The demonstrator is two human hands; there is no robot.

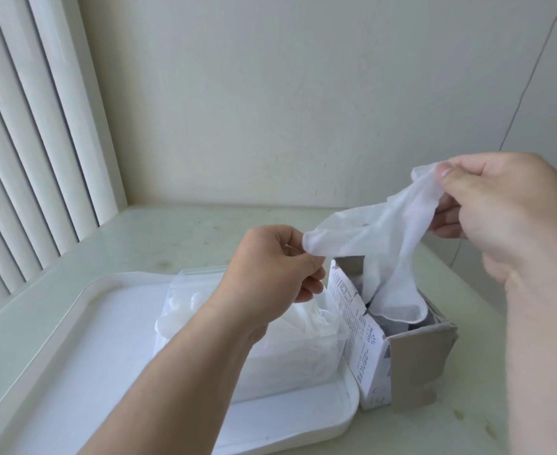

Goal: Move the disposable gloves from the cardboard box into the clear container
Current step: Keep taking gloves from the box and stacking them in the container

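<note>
A white disposable glove (375, 231) stretches in the air above the open cardboard box (415, 353). My left hand (270, 267) pinches one end of it at the left. My right hand (500, 205) pinches the other end higher up at the right. Part of the glove hangs down into the box's torn top. The clear container (178, 310) stands left of the box, under my left wrist, and holds several white gloves (297, 323).
The clear container sits on a white tray (57, 356) on a pale tabletop (172, 234). Vertical blinds (24, 142) hang at the left and a wall stands behind. A thin wire (529, 77) runs down the wall at the right.
</note>
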